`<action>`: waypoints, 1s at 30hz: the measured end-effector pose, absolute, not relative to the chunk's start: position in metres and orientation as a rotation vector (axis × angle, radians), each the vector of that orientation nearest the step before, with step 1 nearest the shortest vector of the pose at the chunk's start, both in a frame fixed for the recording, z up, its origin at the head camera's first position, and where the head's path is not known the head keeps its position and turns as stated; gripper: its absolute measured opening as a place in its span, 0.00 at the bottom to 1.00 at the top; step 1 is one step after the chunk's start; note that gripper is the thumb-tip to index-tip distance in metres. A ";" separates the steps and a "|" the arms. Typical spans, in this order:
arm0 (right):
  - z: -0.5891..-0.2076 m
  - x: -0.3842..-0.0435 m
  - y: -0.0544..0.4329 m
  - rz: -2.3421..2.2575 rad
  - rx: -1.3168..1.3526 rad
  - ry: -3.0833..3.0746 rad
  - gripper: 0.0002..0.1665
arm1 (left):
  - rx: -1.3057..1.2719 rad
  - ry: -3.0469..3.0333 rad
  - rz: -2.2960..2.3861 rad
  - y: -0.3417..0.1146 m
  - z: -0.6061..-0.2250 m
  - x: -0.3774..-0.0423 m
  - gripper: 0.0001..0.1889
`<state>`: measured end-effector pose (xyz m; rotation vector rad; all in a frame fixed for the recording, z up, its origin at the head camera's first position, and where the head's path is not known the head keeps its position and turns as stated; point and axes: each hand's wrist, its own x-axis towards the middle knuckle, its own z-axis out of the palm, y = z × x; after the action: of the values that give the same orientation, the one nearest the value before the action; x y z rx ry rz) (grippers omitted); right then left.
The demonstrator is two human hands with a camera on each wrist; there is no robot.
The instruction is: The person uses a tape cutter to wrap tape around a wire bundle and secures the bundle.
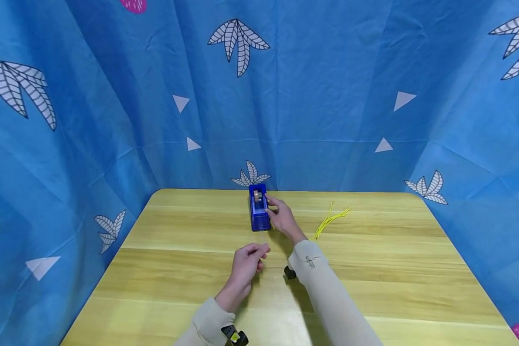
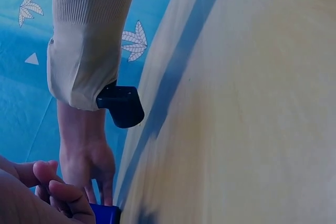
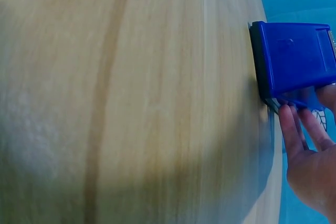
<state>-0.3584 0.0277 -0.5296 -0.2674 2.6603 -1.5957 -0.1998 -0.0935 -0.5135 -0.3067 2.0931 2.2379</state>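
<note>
A blue tape dispenser (image 1: 260, 221) with a tape roll (image 1: 257, 196) in it stands near the table's far edge. My right hand (image 1: 284, 222) holds it by its right side; in the right wrist view the fingers (image 3: 287, 124) lie against the side wall and the thumb (image 3: 328, 97) is at the upper edge. Just in front of the dispenser, my left hand (image 1: 245, 264) has thumb and fingertips pressed together. A faint clear strip of tape (image 1: 262, 236) runs from the dispenser's front to these fingertips. In the left wrist view the left fingers (image 2: 71, 195) are curled.
Thin yellow strings (image 1: 328, 221) lie bunched on the wooden table (image 1: 177, 269), right of the right hand. A blue patterned curtain (image 1: 320, 96) hangs behind and beside the table. Black cameras (image 1: 290, 272) are strapped at the wrists.
</note>
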 end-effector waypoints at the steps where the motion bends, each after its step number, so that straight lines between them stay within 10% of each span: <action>1: -0.530 -0.358 0.028 -1.597 -0.268 2.661 0.32 | -0.311 2.095 2.228 -0.093 -0.514 -0.198 0.17; 30: -0.528 -0.357 0.028 -1.609 -0.297 2.656 0.32 | -0.257 2.076 2.169 -0.088 -0.516 -0.166 0.17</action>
<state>-0.3572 0.0277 -0.5284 -0.2969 2.6561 -1.6088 -0.1659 -0.0878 -0.5161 -0.2573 2.0761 2.1692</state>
